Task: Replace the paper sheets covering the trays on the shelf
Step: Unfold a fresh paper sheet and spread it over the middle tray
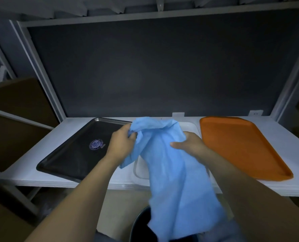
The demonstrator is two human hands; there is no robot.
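A crumpled blue paper sheet (171, 172) hangs in front of the white shelf (23, 173), its lower end draping below the shelf edge. My left hand (122, 142) grips the sheet's bunched upper left part. My right hand (190, 144) holds its right side, thumb across the front. Three trays lie on the shelf: a black tray (72, 154) with a round logo at the left, a white tray (140, 170) in the middle, mostly hidden behind the sheet, and an orange tray (241, 147) at the right.
A dark round bin (140, 224) stands on the floor below the shelf, under the hanging sheet. A dark back panel (145, 70) closes the shelf behind. Brown cardboard (14, 102) leans at the left. An upper shelf edge (162, 14) runs overhead.
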